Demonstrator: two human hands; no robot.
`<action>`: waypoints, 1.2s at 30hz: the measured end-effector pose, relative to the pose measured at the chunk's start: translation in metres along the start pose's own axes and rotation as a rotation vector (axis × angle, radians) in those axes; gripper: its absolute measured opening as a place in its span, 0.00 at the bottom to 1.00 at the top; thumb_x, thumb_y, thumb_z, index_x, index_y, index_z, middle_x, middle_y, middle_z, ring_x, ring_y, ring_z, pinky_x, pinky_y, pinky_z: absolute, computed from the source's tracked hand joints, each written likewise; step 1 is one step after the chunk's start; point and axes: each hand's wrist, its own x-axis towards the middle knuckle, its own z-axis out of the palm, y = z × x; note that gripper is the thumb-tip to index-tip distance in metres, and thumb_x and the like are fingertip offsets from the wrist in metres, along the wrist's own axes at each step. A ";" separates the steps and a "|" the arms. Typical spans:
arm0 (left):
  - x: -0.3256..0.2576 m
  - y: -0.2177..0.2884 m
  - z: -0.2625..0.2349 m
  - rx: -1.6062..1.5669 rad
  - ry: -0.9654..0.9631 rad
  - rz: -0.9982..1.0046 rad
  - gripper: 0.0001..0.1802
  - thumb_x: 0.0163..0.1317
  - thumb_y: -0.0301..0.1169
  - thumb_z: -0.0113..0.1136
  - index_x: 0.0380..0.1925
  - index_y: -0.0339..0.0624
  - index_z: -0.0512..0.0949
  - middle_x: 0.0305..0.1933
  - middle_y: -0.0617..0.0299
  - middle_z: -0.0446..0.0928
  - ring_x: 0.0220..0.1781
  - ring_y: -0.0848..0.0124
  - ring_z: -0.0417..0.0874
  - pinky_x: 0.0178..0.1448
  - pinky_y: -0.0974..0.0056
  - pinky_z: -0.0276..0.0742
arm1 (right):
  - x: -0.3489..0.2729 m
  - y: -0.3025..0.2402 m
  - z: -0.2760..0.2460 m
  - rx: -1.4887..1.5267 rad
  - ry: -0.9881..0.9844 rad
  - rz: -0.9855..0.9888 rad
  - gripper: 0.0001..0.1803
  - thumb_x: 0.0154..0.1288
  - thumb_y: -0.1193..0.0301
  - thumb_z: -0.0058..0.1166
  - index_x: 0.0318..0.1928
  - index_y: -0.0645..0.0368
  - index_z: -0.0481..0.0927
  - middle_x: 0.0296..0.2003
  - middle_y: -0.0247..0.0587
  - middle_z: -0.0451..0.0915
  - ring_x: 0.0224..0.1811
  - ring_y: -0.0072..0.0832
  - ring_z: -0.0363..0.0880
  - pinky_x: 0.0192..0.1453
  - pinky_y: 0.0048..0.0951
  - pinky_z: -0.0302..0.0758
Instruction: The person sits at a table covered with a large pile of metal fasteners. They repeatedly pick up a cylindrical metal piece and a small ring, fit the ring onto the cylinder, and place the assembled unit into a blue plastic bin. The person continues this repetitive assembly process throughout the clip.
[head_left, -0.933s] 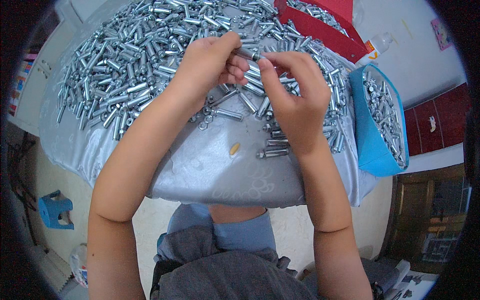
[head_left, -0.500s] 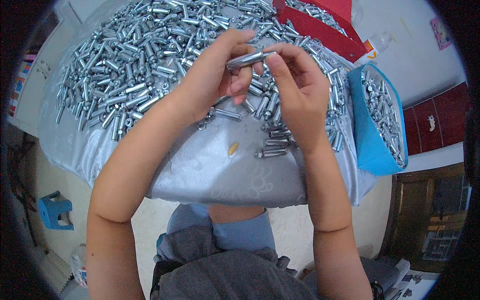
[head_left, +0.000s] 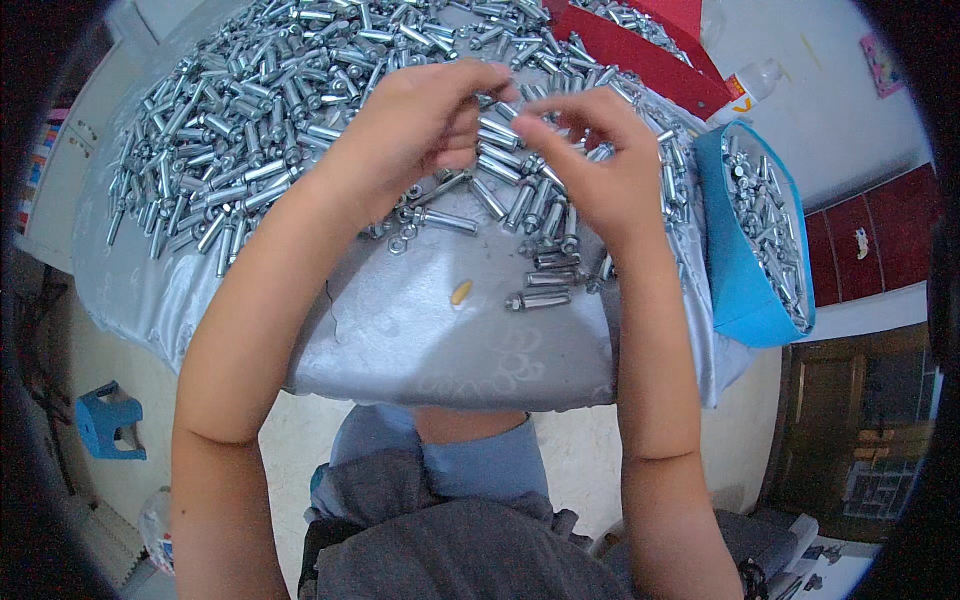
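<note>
Bolts, silver metal cylinders [head_left: 448,220], are heaped seemingly for reach; whether left hand [head_left: 412,118] or right hand [head_left: 603,165] pinches cannot be told.

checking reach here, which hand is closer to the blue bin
Right: the right hand is to the left of the blue bin, not touching it; the left hand is farther left.

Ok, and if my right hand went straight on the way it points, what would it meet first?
Probably your left hand, close ahead toward the picture's left, though the depth is unclear.
</note>
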 end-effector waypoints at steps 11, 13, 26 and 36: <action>0.007 -0.004 -0.013 -0.086 0.121 -0.023 0.13 0.53 0.39 0.52 0.21 0.41 0.70 0.10 0.76 0.50 0.12 0.84 0.49 0.18 0.75 0.48 | -0.011 0.004 0.006 -0.367 -0.469 -0.038 0.07 0.46 0.69 0.57 0.29 0.55 0.81 0.27 0.39 0.73 0.34 0.34 0.70 0.40 0.31 0.67; 0.004 -0.001 -0.010 -0.069 0.143 -0.030 0.13 0.53 0.40 0.52 0.21 0.42 0.69 0.10 0.76 0.51 0.12 0.84 0.48 0.18 0.75 0.48 | -0.014 -0.001 0.008 -0.382 -0.449 -0.025 0.07 0.47 0.70 0.56 0.29 0.56 0.80 0.28 0.39 0.73 0.35 0.35 0.70 0.41 0.31 0.67; -0.001 -0.008 -0.001 0.007 0.004 -0.051 0.12 0.54 0.41 0.49 0.18 0.48 0.67 0.13 0.74 0.53 0.14 0.82 0.51 0.20 0.74 0.49 | -0.007 -0.014 0.011 0.720 -0.138 0.282 0.08 0.53 0.76 0.54 0.34 0.67 0.74 0.29 0.37 0.77 0.31 0.17 0.74 0.36 0.16 0.71; -0.002 -0.007 -0.003 -0.042 -0.086 -0.048 0.11 0.54 0.38 0.47 0.19 0.47 0.67 0.13 0.74 0.52 0.14 0.82 0.52 0.19 0.75 0.51 | -0.004 -0.015 0.008 0.792 -0.076 0.440 0.09 0.54 0.73 0.55 0.35 0.65 0.76 0.29 0.36 0.78 0.31 0.17 0.75 0.34 0.15 0.70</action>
